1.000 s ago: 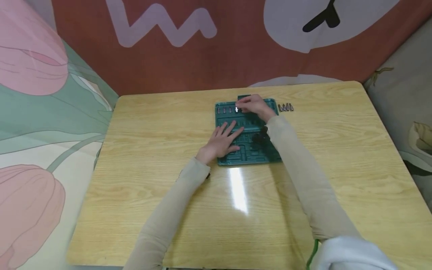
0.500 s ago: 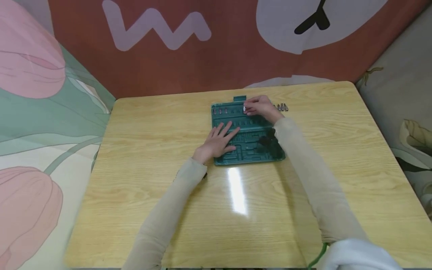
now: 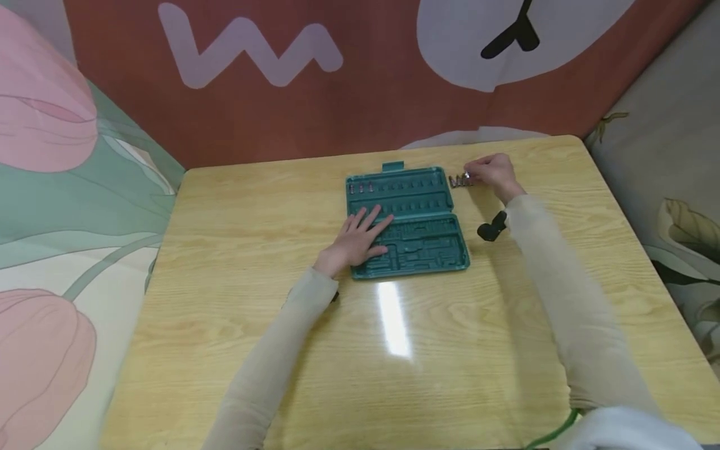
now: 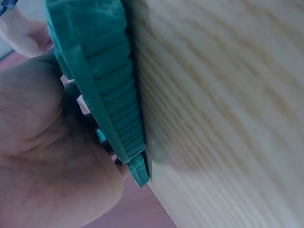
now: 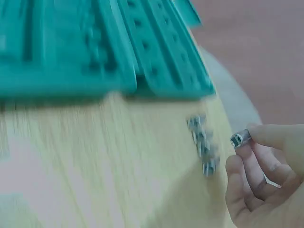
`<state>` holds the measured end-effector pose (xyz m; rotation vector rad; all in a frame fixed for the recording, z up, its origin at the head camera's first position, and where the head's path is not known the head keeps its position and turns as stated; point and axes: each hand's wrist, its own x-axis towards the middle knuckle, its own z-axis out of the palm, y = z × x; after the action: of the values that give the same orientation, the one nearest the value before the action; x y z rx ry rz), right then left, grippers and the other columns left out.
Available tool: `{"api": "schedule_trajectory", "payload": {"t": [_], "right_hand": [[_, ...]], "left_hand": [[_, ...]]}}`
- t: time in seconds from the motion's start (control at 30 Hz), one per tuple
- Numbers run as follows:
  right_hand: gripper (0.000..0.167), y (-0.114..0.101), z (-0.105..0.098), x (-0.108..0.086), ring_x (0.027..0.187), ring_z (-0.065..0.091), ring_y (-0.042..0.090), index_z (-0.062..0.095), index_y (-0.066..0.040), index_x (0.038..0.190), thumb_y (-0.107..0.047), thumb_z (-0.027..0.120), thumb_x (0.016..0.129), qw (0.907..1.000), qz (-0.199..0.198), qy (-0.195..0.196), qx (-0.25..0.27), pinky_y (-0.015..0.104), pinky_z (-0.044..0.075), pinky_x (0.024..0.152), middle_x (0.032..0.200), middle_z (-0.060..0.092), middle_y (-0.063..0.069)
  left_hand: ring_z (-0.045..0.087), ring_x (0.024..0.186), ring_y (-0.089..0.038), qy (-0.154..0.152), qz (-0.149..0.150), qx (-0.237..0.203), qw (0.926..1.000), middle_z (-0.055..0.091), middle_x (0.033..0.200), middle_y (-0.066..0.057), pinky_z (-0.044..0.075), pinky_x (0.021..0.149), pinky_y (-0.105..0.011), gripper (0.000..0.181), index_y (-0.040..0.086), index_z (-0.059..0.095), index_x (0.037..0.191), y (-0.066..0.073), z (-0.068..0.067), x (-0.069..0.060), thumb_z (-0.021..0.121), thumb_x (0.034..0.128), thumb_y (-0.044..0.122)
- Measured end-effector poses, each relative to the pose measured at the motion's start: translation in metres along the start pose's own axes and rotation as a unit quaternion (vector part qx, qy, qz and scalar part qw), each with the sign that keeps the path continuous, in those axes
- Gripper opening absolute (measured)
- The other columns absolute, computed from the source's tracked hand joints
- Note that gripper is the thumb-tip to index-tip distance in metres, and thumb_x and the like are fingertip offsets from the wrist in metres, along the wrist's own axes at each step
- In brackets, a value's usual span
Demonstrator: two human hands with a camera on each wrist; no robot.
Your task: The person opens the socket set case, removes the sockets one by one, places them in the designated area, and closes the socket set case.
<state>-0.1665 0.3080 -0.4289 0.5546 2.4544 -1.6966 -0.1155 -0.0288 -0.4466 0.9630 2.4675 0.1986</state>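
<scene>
Neatly slotted, three metal pieces (image 3: 361, 187), open green case (image 3: 430, 215)

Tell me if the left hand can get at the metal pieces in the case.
Probably yes: the left hand lies spread over the case, close to the metal pieces, and nothing visible blocks the way between.

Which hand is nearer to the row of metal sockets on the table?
Right. The right hand pinches one socket beside the right end of the row; the left hand is farther off, spread over the left side of the green case.
</scene>
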Motion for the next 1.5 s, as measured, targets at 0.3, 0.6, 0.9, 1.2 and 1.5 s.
{"api": "schedule_trajectory", "payload": {"t": [0.3,0.6,0.9,1.2,1.5], "right_hand": [[0.035,0.02,-0.008,0.003,0.067,0.064,0.004,0.066,0.01,0.114,-0.015,0.067,0.09,0.9981,0.01,0.061,-0.004,0.024,0.052,0.073,0.071,0.066,-0.01],[0.023,0.024,-0.008,0.001,0.071,0.059,0.01,0.075,0.0,0.099,-0.019,0.069,0.088,0.9943,0.029,0.091,-0.047,0.029,0.047,0.074,0.066,0.064,-0.012],[0.027,0.029,0.0,0.008,0.077,0.06,0.011,0.076,-0.001,0.099,-0.022,0.07,0.085,0.9879,0.036,0.13,-0.076,0.026,0.048,0.074,0.088,0.074,0.005],[0.033,0.033,-0.003,0.009,0.046,0.043,0.005,0.073,-0.014,0.068,-0.034,0.063,0.092,0.9916,0.024,0.112,-0.061,0.022,0.037,0.049,0.055,0.059,-0.013],[0.031,0.038,-0.002,0.01,0.051,0.045,0.007,0.075,-0.008,0.078,-0.028,0.058,0.093,0.9906,0.016,0.116,-0.07,0.024,0.039,0.054,0.061,0.06,-0.011]], "left_hand": [[-0.009,0.146,-0.032,0.001,0.001,0.007,1.0,-0.011,0.161,-0.007,-0.003,0.115,-0.048,0.07,0.025,0.002,0.157,0.0,-0.005,-0.006,0.04,0.1019,0.046],[-0.008,0.146,-0.032,-0.001,0.007,0.008,0.9999,-0.011,0.161,-0.007,-0.001,0.115,-0.048,0.069,0.026,0.002,0.157,0.002,-0.001,-0.001,0.039,0.1022,0.046],[-0.01,0.146,-0.031,-0.002,0.002,0.0,1.0,-0.012,0.161,-0.006,-0.004,0.115,-0.047,0.069,0.026,0.002,0.157,0.002,0.0,-0.002,0.039,0.102,0.046],[-0.012,0.145,-0.031,-0.005,0.003,-0.004,1.0,-0.014,0.161,-0.005,-0.006,0.115,-0.047,0.07,0.027,0.001,0.157,-0.002,0.001,0.001,0.039,0.102,0.046],[-0.015,0.145,-0.029,-0.01,-0.002,-0.002,0.9999,-0.017,0.16,-0.003,-0.007,0.115,-0.046,0.07,0.029,-0.001,0.156,-0.004,0.003,0.004,0.037,0.1013,0.049]]}}
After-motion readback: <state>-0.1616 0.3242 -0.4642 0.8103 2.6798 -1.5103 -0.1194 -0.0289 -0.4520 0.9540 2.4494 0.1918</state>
